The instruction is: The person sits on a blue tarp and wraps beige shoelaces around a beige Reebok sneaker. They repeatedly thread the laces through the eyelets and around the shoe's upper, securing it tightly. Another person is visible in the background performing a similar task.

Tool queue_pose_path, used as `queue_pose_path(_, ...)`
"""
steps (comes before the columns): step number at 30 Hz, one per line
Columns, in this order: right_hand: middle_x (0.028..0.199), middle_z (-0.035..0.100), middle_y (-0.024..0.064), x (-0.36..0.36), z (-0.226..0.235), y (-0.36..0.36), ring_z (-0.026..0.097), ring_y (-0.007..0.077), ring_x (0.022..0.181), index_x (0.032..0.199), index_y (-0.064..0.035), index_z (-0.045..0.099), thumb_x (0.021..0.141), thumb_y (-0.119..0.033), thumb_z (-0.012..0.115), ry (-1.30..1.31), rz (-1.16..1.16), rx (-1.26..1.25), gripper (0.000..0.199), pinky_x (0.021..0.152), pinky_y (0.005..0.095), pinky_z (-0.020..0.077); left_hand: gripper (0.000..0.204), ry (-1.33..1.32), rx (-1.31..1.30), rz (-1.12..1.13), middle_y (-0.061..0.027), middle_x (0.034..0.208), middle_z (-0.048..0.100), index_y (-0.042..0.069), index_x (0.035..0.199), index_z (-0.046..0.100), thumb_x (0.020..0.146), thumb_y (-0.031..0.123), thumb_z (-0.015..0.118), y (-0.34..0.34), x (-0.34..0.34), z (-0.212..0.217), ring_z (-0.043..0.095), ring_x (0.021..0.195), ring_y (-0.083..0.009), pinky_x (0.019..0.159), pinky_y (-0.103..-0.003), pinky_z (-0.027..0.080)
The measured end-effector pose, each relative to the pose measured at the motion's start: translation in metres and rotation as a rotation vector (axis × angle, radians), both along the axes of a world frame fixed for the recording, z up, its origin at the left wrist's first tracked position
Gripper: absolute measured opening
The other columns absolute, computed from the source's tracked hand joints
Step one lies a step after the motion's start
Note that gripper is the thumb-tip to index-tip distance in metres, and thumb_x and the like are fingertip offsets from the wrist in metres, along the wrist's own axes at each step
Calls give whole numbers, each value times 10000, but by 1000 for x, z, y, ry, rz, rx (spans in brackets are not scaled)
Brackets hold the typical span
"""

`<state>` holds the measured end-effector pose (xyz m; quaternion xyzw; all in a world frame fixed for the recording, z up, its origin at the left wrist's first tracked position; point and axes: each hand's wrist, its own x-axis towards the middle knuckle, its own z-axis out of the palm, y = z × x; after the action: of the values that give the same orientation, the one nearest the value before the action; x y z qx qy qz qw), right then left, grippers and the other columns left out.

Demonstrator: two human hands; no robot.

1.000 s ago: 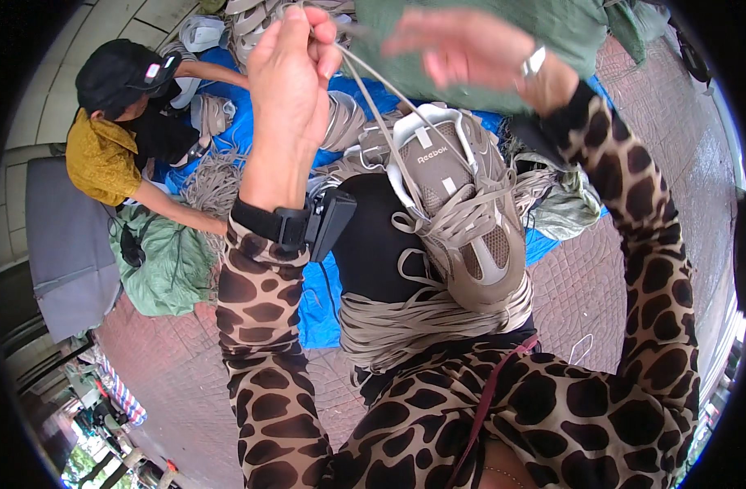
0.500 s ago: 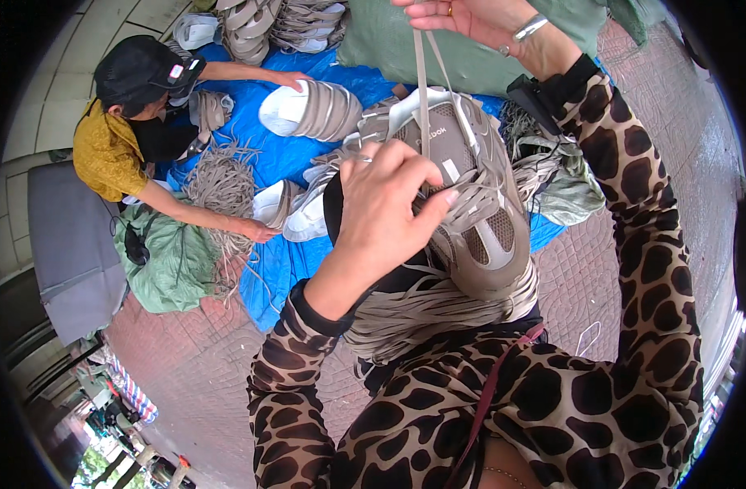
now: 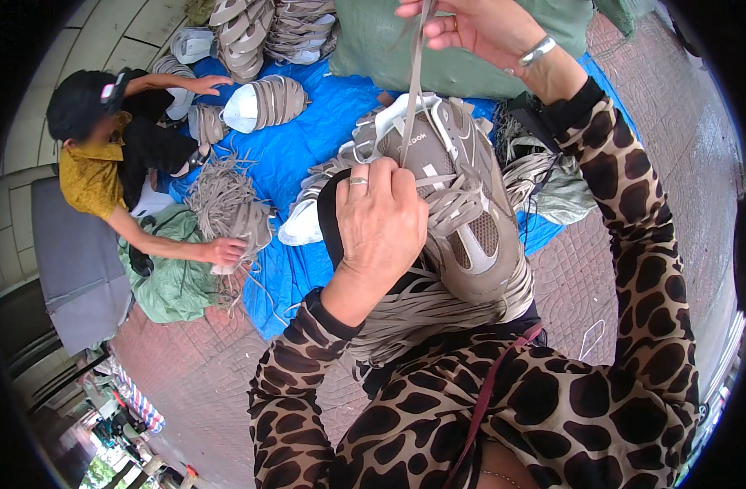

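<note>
A grey-brown sneaker with mesh panels lies toe toward me over my lap, its lace partly threaded. Above it, my right hand is raised and closed on the light shoelace, which runs taut down to the shoe opening. At the shoe's left side, my left hand has its fingers curled in against the lower part of that lace; the fingertips are partly hidden. Under the shoe, a thick bundle of loose beige laces is draped across my lap.
A co-worker in a yellow top sits at left, one hand on a shoe upper beside a lace heap. Nested uppers lie on the blue tarp. A large green sack stands behind, a green bag at left.
My left hand has turned over and curled in beside the lace; the lace strands have drawn together. The co-worker has leaned back, the nested uppers lie farther left, and a shoe upper sits by the lace heap.
</note>
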<state>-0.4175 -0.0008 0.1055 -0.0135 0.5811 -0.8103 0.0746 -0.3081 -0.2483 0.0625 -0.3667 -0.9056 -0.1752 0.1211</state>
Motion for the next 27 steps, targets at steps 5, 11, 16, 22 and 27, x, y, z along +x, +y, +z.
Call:
queue_pose_path(5, 760, 550, -9, 5, 1, -1, 454, 72, 544, 1043, -33, 622, 1053, -297, 456, 72, -63, 141, 312, 464, 224, 393, 165, -212, 199, -17, -83, 1049, 546, 95, 858, 630, 695, 79, 656, 0, 1, 6, 508, 950, -292, 820, -422, 342)
queue_pose_path(11, 739, 530, -19, 13, 18, -8, 394, 63, 525, 1040, -34, 617, 1056, -292, 444, 1, -39, 52, 311, 445, 216, 334, 122, -251, 223, -34, -53, 1058, 538, 124, 738, 627, 665, 116, 724, 9, 3, 6, 497, 1002, -277, 858, -432, 317)
queue_pose_path(16, 727, 540, -17, 20, 20, -10, 379, 63, 512, 1047, -33, 601, 1064, -269, 415, 26, -33, 49, 301, 437, 214, 316, 107, -127, 55, -53, -55, 1019, 557, 92, 691, 632, 648, 125, 725, 10, -7, 14, 507, 1006, -268, 869, -433, 317)
queue_pose_path(22, 832, 659, 28, 19, 14, 17, 358, 48, 502, 1048, -51, 580, 1064, -251, 407, -36, -75, -1, 266, 423, 198, 299, 93, 16, -62, -84, -52, 1054, 588, 91, 662, 638, 649, 133, 720, -13, -7, 22, 522, 1042, -251, 908, -433, 310)
queue_pose_path(27, 951, 710, 77, 20, 18, 6, 347, 47, 497, 1091, -58, 562, 1061, -266, 416, -56, -32, 7, 256, 422, 198, 295, 115, -208, 230, -32, -27, 1092, 590, 154, 686, 655, 695, 180, 767, -18, -4, 10, 511, 1066, -247, 931, -438, 290)
